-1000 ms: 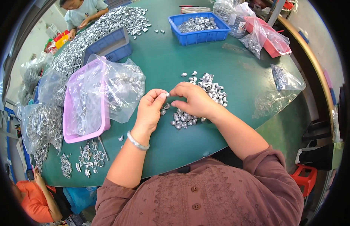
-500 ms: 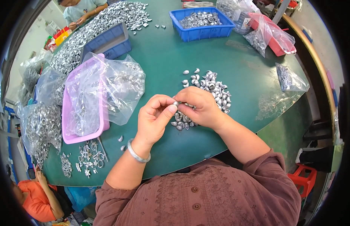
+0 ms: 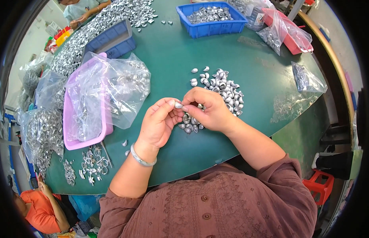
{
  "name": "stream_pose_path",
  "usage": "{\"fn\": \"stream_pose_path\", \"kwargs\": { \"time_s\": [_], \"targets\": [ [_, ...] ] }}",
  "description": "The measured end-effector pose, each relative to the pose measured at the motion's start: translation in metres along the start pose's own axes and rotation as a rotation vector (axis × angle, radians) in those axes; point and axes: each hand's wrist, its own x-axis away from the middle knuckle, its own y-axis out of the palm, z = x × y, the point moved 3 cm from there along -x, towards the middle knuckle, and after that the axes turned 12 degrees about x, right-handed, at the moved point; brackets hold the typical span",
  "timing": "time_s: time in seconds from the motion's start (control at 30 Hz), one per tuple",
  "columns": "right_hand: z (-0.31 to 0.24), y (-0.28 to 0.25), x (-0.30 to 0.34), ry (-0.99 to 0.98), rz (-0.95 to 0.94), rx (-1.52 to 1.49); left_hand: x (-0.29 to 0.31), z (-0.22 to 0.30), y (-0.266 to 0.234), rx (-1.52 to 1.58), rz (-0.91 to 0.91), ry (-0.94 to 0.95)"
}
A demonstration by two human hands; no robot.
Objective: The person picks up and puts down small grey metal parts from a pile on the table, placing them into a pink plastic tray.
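Note:
A small silvery metal piece [image 3: 178,105], rounded and shell-like, is pinched between the thumb and index finger of my left hand [image 3: 156,121]. My right hand [image 3: 208,109] meets it from the other side, thumb and index finger closed at its edge. Under and beyond my right hand lies a loose pile of similar curved metal pieces [image 3: 232,95], partly covered by that hand. A few strays lie at its far left side, and two more pieces [image 3: 125,143] rest near my left wrist.
At left stands a pink basket [image 3: 66,123] with a plastic bag [image 3: 127,105] over it. A grey-blue tray [image 3: 123,43] and a large metal heap [image 3: 117,14] lie behind. A blue bin [image 3: 216,30] and red basket [image 3: 293,45] stand far off. Two other people sit at the table.
My left hand has turned palm-up and its fingers have opened out somewhat, showing more of the metal piece. The piece has shifted slightly left and nearer the far side.

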Motion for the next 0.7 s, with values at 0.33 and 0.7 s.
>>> {"fn": "stream_pose_path", "kwargs": {
  "time_s": [0.33,0.7],
  "targets": [
    [-0.0003,-0.0003,0.001,0.015,-0.01,-0.012,0.002,-0.0009,-0.0012,0.028,0.016,-0.083],
    [-0.0024,-0.0004,0.0003,-0.032,0.011,0.005,-0.0008,-0.0073,-0.0044,0.094,0.05,-0.175]
  ]
}}
